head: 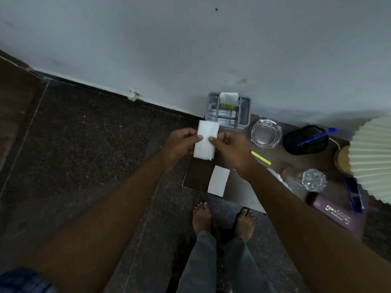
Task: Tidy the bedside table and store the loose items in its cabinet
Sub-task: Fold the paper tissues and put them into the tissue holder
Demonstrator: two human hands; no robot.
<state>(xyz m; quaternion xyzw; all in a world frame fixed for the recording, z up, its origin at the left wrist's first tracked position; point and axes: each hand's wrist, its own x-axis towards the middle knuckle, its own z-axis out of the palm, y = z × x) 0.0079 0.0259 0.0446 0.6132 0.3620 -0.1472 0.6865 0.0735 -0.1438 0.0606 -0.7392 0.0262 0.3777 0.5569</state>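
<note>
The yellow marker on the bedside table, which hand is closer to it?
Right. The right hand sits just beside the yellow marker, pinching the folded white tissue; the left hand holds the tissue's far side.

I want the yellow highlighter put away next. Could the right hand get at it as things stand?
Probably yes, once freed. The yellow highlighter lies bare on the table just beside the right hand, nothing over it. But that hand and the left hand both hold the white tissue.

Matt white paper napkin [206, 142], glossy glass ashtray [266, 133]
</note>
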